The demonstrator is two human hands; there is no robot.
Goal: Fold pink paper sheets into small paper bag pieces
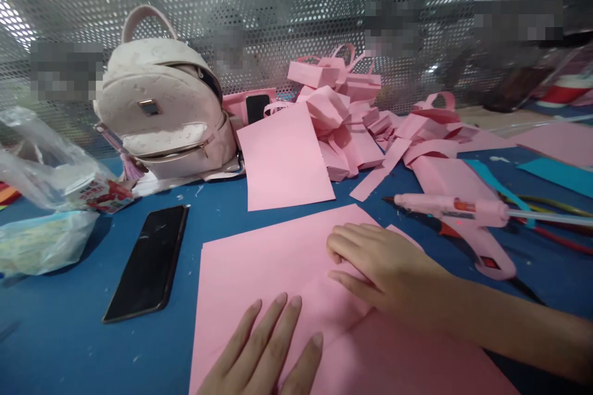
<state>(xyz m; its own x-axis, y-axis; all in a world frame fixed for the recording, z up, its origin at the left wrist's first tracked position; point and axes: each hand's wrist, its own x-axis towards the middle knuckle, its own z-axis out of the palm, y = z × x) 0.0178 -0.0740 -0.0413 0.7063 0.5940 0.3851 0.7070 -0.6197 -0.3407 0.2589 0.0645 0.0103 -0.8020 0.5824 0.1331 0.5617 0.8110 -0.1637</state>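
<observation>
Large pink paper sheets (241, 265) lie on the blue table in front of me. My left hand (266, 349) rests flat on the paper near the bottom edge of the view, its fingers spread. To its upper right, my right hand (375, 259) presses on the paper with curled fingers, over a folded or raised part of a sheet. Whether a paper edge is pinched under those fingers is hidden. A pink glue gun (458, 213) lies on its side just beyond my right wrist.
A black phone (148, 262) lies left of the paper, near plastic bags (50, 234). Behind stand a white backpack (162, 105), a loose pink sheet (287, 160) and a heap of folded pink paper pieces (343, 111). Blue strips (560, 176) lie at the right.
</observation>
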